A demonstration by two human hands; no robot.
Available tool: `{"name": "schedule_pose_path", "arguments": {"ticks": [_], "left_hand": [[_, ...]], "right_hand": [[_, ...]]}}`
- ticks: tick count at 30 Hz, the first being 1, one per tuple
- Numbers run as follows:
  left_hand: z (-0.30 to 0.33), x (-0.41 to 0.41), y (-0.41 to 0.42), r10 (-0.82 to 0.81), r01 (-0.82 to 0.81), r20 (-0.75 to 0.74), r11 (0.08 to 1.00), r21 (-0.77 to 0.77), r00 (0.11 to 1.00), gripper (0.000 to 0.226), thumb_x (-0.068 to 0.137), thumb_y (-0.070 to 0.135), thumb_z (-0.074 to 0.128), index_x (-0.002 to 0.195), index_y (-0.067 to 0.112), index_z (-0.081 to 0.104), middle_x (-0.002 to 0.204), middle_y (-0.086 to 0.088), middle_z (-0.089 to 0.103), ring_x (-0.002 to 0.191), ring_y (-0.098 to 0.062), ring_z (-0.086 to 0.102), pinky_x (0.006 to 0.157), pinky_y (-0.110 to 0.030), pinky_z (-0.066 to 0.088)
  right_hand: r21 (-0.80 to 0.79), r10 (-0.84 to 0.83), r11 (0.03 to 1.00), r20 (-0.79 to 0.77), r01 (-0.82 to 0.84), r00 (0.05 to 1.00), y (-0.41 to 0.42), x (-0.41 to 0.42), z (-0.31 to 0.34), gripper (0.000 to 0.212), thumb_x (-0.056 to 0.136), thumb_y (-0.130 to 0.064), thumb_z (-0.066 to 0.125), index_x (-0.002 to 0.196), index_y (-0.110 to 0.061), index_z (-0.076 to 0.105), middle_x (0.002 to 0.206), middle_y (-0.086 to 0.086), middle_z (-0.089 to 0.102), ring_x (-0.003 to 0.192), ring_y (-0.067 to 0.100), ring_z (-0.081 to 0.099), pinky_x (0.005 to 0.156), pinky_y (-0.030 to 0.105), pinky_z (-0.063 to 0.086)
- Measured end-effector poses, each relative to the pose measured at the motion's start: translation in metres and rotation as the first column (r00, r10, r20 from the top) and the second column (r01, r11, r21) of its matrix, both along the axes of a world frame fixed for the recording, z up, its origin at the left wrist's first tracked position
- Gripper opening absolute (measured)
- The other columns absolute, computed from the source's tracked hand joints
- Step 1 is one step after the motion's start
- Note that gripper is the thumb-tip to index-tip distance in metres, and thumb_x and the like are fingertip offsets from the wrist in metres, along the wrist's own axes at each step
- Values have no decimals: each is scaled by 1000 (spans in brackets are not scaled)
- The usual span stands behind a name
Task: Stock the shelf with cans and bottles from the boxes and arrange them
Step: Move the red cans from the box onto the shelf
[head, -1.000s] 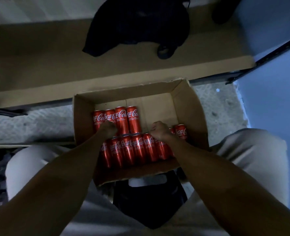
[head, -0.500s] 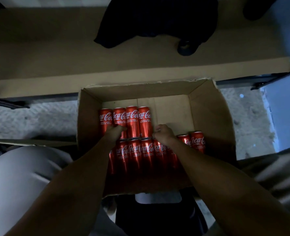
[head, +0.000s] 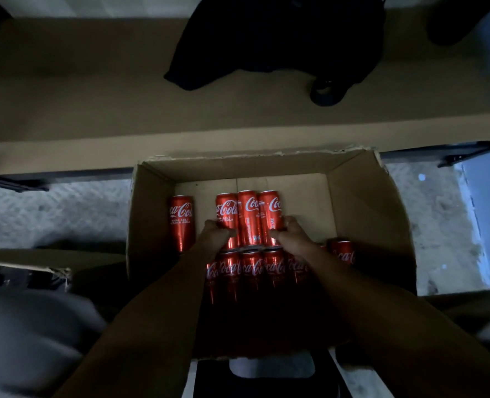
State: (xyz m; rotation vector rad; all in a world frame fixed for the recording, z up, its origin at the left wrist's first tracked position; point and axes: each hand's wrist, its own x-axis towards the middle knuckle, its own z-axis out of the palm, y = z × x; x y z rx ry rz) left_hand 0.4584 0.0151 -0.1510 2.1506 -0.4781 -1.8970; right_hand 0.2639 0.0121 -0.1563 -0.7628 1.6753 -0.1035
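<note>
An open cardboard box [head: 364,196] sits on the floor below me, holding several slim red Coca-Cola cans lying on their sides. In the far row, three cans [head: 248,216] lie pressed together. My left hand [head: 213,235] grips the left side of this group and my right hand [head: 291,234] grips its right side, thumbs curled over the cans. One can [head: 181,222] lies apart at the far left. A near row of cans [head: 252,268] lies under my wrists, with one more can [head: 343,252] at the right.
A low cardboard-lined shelf [head: 94,110] runs across the top, with a black garment [head: 266,38] on it. Speckled floor [head: 51,214] lies either side of the box. Another cardboard edge [head: 22,259] is at the left. My knees frame the bottom.
Both hands moved forward from the near row to the far row and closed around three cans. That group now sits apart from the leftmost can. The camera leaned closer.
</note>
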Motion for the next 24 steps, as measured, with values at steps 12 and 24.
{"name": "schedule_pose_path", "arguments": {"ticks": [12,24], "left_hand": [[5,-5,-6,-155,158,175,988,2,972,46,79,16,79,118,4,58,122,-17,64,110,-33,63,96,-41,50],[21,7,0,-73,71,42,996,54,996,60,76,20,82,121,5,46,113,-14,62,92,-31,66,71,-38,54]], "right_hand": [[45,251,968,-224,-248,942,-3,12,-8,56,82,-26,77,132,-9,57,129,12,63,113,28,63,99,37,49],[24,5,1000,-147,-2,989,-3,16,6,39,74,-29,80,104,-13,62,112,14,67,98,31,66,91,44,55]]}}
